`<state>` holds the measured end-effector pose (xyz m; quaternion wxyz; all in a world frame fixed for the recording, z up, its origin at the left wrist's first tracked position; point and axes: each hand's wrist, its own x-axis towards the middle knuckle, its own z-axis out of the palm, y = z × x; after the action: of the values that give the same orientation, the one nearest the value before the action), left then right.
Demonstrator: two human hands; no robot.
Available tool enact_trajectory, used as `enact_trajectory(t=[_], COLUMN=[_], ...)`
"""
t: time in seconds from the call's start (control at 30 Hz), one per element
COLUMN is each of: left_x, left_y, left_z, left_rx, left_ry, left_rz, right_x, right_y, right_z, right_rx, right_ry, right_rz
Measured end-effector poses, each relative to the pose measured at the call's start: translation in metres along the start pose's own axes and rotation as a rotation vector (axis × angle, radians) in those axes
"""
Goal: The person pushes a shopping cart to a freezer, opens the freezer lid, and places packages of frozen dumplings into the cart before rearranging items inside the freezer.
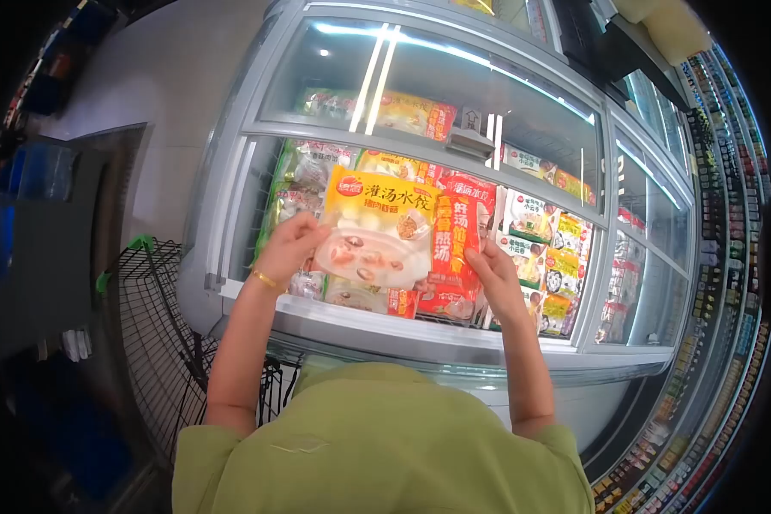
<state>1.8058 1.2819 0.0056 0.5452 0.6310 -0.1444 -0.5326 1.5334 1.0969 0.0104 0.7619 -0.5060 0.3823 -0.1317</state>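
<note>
Both hands hold up a yellow and red bag of frozen dumplings (385, 227), its printed front facing me. My left hand (289, 248) pinches the bag's left edge, with a gold-coloured bracelet on that wrist. On the other side, my right hand (495, 272) grips the red right edge, thumb on the front. The fingers behind the bag are hidden. Beyond it stands the freezer case (368, 319), its sliding glass partly open. More frozen packs lie inside, among them a green and white bag (313, 163) at the left.
A black wire shopping cart (158, 300) with green corner pieces stands at my left. Right of the opening, small packs (535, 214) are stacked in the freezer. A sliding glass door (420, 86) spans its upper part. Stocked shelves (711, 343) curve along the far right.
</note>
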Motion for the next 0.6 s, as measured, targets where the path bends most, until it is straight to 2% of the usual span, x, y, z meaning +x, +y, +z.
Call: enact_trajectory(t=[0.07, 0.13, 0.23, 0.33, 0.43, 0.5, 0.57, 0.6], left_x=[-0.054, -0.101, -0.139, -0.158, -0.163, -0.165, -0.166, -0.164], left_y=[-0.016, -0.040, -0.085, -0.117, -0.136, -0.139, -0.134, -0.130], left_z=[0.005, 0.008, 0.002, -0.007, -0.013, -0.011, -0.005, -0.001], left_rx=[-0.045, -0.179, -0.231, -0.178, -0.184, -0.234, -0.198, -0.164], left_ry=[-0.012, 0.030, 0.042, 0.020, 0.010, 0.048, 0.095, 0.137], left_rz=[0.057, 0.139, 0.149, 0.098, 0.066, 0.028, 0.009, -0.013], right_x=[-0.053, -0.088, -0.124, -0.139, -0.153, -0.155, -0.156, -0.156], right_y=[0.003, 0.026, 0.066, 0.104, 0.110, 0.115, 0.115, 0.115], right_z=[0.010, 0.018, 0.032, 0.034, 0.043, 0.044, 0.043, 0.043], right_rx=[-0.015, 0.004, 0.017, -0.036, -0.011, -0.009, -0.022, -0.025], right_ry=[-0.038, -0.033, 0.013, -0.015, 0.007, 0.014, 0.064, 0.071], right_rz=[-0.146, -0.170, -0.175, -0.197, -0.139, -0.148, -0.034, -0.044])
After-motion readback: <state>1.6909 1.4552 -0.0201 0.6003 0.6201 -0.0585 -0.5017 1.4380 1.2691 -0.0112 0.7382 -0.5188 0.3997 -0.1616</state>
